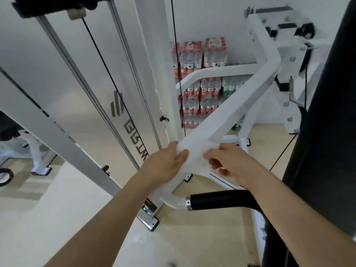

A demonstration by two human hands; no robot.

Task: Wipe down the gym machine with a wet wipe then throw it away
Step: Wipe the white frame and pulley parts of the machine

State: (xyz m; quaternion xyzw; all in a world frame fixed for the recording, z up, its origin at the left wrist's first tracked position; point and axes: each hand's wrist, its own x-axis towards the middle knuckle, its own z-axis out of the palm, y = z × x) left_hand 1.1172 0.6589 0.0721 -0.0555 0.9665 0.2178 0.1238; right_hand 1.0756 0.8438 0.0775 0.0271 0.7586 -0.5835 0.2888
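Left hand [165,162] and right hand [234,163] pinch a wet wipe [196,151] against the gym machine [240,105] arm; wiping apparently underway, disposal not yet done.

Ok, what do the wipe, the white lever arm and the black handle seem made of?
Wipe: thin soft nonwoven sheet, probably; it creases and drapes. Lever arm: white painted metal, likely; rigid flat faces, slight sheen. Handle: black rubber or foam sleeve, smooth, low gloss; shiny metal collar.
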